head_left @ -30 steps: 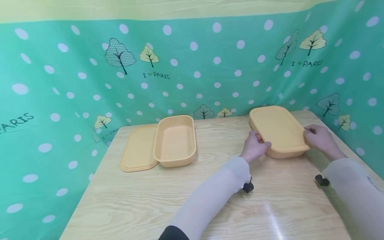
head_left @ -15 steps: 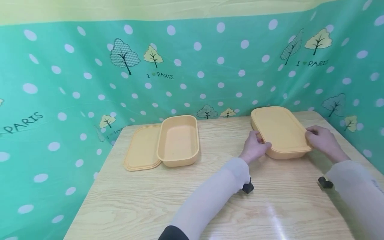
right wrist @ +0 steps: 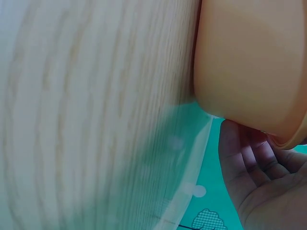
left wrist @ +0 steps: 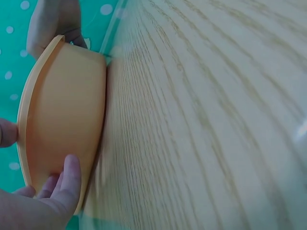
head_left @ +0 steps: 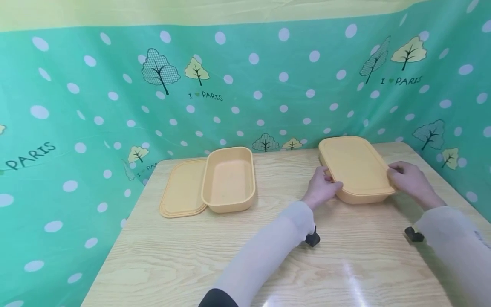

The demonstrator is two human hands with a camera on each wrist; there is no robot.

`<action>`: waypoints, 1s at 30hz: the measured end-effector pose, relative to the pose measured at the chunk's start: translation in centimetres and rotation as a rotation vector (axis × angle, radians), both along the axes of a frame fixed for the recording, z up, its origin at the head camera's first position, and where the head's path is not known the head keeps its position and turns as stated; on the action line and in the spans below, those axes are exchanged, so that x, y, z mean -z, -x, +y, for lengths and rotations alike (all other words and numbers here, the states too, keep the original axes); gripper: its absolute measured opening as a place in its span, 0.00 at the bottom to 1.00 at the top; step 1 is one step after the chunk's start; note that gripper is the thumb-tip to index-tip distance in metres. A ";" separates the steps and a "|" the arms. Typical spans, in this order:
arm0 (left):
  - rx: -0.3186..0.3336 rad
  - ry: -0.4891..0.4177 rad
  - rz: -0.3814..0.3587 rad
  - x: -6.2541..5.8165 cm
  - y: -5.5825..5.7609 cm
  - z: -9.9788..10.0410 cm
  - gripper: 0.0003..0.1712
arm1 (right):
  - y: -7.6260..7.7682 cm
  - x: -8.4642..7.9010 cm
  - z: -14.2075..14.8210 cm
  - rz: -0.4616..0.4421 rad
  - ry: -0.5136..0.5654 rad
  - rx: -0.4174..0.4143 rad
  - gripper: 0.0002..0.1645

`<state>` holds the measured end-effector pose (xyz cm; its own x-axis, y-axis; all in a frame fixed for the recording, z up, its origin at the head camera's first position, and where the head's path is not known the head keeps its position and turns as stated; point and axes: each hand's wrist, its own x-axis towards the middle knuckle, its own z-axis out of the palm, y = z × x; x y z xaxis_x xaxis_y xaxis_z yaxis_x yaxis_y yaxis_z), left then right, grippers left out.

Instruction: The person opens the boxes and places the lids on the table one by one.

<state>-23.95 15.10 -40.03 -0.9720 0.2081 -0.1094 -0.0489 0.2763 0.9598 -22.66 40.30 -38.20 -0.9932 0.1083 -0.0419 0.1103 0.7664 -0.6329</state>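
A pale orange lidded food container [head_left: 356,166] stands at the far right of the table, lid on top. At its left side my left hand [head_left: 321,187] holds it, thumb on the lid's edge and fingers against the wall below. My right hand [head_left: 412,181] grips the opposite side by the rim. The left wrist view shows the container's wall [left wrist: 67,105] with the left hand's fingers [left wrist: 71,179] on it. In the right wrist view, curled fingers of the right hand [right wrist: 264,177] touch the container's end beneath the lid's edge.
An open container [head_left: 229,179] of the same colour stands left of centre. Its left side overlaps a flat lid [head_left: 184,187] lying on the wooden table [head_left: 230,247]. A green dotted curtain [head_left: 230,85] hangs behind and beside the table.
The head view has swung slightly left. Over the last half second the lidded container and both hands have shifted a little to the left. Both hands keep their hold.
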 end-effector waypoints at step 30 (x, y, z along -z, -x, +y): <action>-0.007 -0.020 -0.031 0.1 0.5 -2.6 0.39 | 0.1 -0.1 -2.5 0.001 0.017 -0.030 0.37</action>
<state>-24.49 12.49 -40.16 -0.9696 0.2041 -0.1351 -0.0801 0.2569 0.9631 -22.76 37.84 -38.15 -0.9961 0.0775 -0.0425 0.0866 0.7584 -0.6460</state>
